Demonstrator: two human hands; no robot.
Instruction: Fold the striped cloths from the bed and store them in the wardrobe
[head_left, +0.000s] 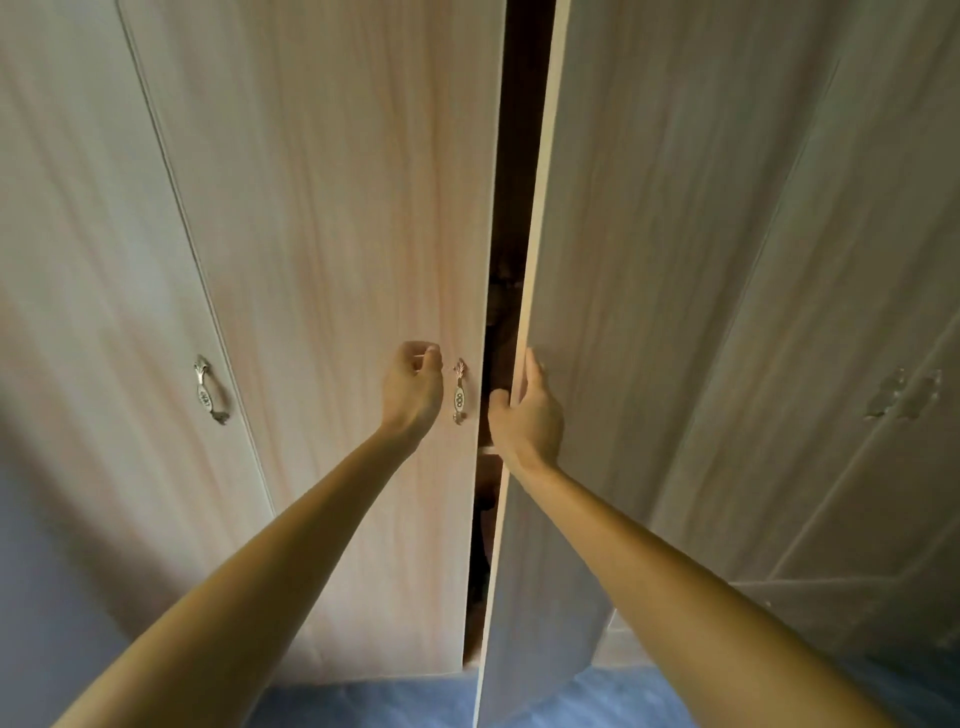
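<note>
- Right hand (527, 410): fingers wrapped around the free edge of the wardrobe's right door (649, 260), held ajar.
- Left hand (413, 387): loosely curled, empty, beside the left-door handle (459, 392).
- Door judged stiff, light; grip edge or handle.
- Striped cloths: not in view.

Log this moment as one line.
right hand: gripping edge of right wardrobe door, ajar | left hand: curled beside door handle, not gripping it | left door: shut | cloths: not in view
</note>
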